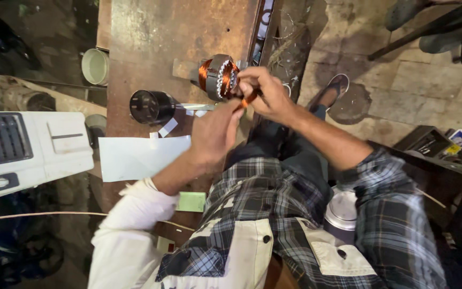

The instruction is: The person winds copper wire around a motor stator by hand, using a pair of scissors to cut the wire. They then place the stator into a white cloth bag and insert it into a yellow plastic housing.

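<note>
A small motor stator [219,76], a metal ring wound with copper wire, stood on a rusty workbench [151,37] near its right edge, with its open bore facing roughly toward the person. A bundle of copper wire [248,98] ran from the stator's near face down and to the right, so its length pointed back toward the person's body.

The right hand [266,93] lay just to the right of the stator, touching it, with fingers curled closed around the copper bundle where it left the ring. The left hand [215,131] sat lower, nearer the person, just below the bundle's free end. Its fingers were bent loosely; whether they pinched the wire could not be told. Of the two, the right hand was the closer to the stator.

Left of the stator, near the middle of the bench, a dark round cup [149,106] lay on its side with its mouth toward the camera. White paper strips [168,127] lay beside it, and a larger white sheet [143,156] rested at the bench's near left edge. A small green card [191,202] sat nearer the person.
</note>
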